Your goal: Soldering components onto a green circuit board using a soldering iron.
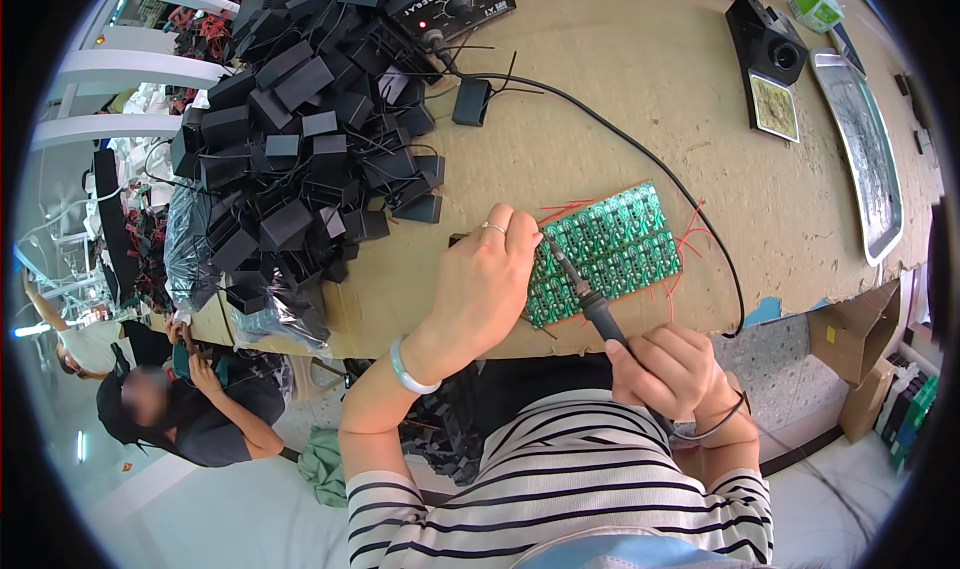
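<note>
A panel of green circuit boards [625, 239] lies on the cardboard-covered table in front of me, with thin red wires sticking out past its edges. My right hand [668, 371] is wrapped round the dark handle of a soldering iron [600, 314]. The iron's metal tip points up and left to the panel's left part, near my left fingertips. My left hand [487, 271] is closed in a pinch over the panel's left edge. What those fingers hold is hidden, though a small dark piece shows just behind them.
A heap of black plastic housings [290, 139] with leads fills the left side. Behind it stands a black soldering station [455, 4], its cable [640, 139] looping right. A black iron stand [765, 44] and metal tray [862, 154] lie far right. Another person [200, 399] sits at left.
</note>
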`<act>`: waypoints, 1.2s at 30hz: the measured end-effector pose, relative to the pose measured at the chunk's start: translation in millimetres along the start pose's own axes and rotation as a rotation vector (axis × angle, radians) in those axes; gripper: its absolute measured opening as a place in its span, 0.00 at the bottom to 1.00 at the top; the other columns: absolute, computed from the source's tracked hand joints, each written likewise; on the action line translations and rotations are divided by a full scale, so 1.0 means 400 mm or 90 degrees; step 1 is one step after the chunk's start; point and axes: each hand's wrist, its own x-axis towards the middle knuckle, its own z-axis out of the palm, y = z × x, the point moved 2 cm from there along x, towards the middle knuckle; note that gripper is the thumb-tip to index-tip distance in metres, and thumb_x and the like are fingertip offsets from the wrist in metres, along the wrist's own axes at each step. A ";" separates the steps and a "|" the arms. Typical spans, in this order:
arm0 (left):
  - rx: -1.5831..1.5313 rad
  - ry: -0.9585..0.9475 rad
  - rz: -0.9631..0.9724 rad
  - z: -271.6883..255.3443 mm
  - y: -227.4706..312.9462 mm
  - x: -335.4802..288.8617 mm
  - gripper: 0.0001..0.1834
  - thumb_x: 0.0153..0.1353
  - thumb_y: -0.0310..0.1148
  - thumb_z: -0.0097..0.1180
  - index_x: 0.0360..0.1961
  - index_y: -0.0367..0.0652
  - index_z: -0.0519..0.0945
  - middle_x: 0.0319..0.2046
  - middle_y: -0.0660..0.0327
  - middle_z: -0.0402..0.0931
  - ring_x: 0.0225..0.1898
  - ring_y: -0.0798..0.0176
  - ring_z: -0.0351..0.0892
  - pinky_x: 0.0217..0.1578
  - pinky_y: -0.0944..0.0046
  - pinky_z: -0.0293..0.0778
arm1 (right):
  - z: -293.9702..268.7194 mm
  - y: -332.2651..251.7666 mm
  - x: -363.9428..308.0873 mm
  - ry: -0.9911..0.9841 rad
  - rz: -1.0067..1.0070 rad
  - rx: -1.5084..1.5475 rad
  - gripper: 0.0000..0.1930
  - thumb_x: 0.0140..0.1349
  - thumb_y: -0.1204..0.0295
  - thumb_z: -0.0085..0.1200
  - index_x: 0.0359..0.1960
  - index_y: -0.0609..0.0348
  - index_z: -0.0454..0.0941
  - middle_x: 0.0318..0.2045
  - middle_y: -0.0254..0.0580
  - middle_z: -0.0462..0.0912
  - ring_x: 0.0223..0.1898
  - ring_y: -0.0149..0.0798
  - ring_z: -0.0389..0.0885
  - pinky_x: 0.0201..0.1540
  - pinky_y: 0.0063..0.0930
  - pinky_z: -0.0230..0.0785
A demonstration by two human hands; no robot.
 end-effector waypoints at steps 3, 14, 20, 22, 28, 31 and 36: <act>0.024 0.024 0.026 0.004 0.002 -0.005 0.05 0.67 0.28 0.60 0.37 0.43 0.75 0.33 0.59 0.74 0.28 0.52 0.81 0.26 0.56 0.76 | -0.014 -0.006 0.017 -0.040 -0.054 -0.041 0.11 0.54 0.76 0.62 0.39 0.64 0.82 0.23 0.33 0.74 0.21 0.30 0.73 0.23 0.22 0.70; 0.039 0.048 0.035 0.008 0.007 -0.010 0.05 0.66 0.28 0.60 0.37 0.42 0.75 0.34 0.58 0.74 0.29 0.53 0.81 0.28 0.57 0.77 | -0.088 0.000 -0.037 0.085 0.094 0.054 0.12 0.58 0.76 0.63 0.43 0.64 0.82 0.28 0.39 0.80 0.24 0.39 0.80 0.24 0.29 0.74; 0.104 0.068 0.067 -0.004 0.023 -0.018 0.05 0.66 0.28 0.58 0.34 0.41 0.75 0.34 0.58 0.70 0.38 0.58 0.80 0.29 0.60 0.77 | -0.092 -0.012 -0.044 0.094 0.138 0.058 0.13 0.53 0.82 0.59 0.42 0.63 0.81 0.27 0.39 0.80 0.24 0.39 0.80 0.25 0.30 0.75; 0.087 0.047 0.034 -0.008 0.028 -0.023 0.05 0.63 0.27 0.61 0.39 0.41 0.79 0.39 0.59 0.71 0.43 0.56 0.77 0.34 0.58 0.77 | -0.094 -0.015 -0.047 0.083 0.140 0.063 0.14 0.53 0.82 0.59 0.43 0.63 0.81 0.27 0.38 0.80 0.24 0.38 0.80 0.24 0.30 0.75; 0.000 0.122 0.175 -0.059 0.076 -0.122 0.19 0.51 0.23 0.70 0.47 0.40 0.85 0.46 0.60 0.77 0.43 0.53 0.77 0.42 0.55 0.75 | -0.115 -0.022 -0.058 0.098 0.154 0.069 0.12 0.59 0.76 0.63 0.45 0.63 0.81 0.28 0.37 0.81 0.24 0.38 0.80 0.25 0.29 0.75; -0.006 0.066 0.290 -0.027 0.075 -0.176 0.19 0.47 0.25 0.71 0.44 0.37 0.87 0.45 0.59 0.79 0.45 0.55 0.77 0.42 0.57 0.76 | -0.117 -0.021 -0.063 0.098 0.145 0.083 0.12 0.61 0.72 0.65 0.44 0.63 0.81 0.28 0.37 0.81 0.24 0.38 0.80 0.25 0.29 0.75; -0.008 0.050 0.333 -0.001 0.056 -0.177 0.18 0.48 0.25 0.68 0.43 0.37 0.86 0.46 0.58 0.79 0.44 0.54 0.79 0.41 0.57 0.78 | -0.118 -0.031 -0.065 0.097 0.154 0.075 0.11 0.59 0.75 0.63 0.44 0.63 0.81 0.28 0.37 0.81 0.24 0.38 0.80 0.25 0.29 0.75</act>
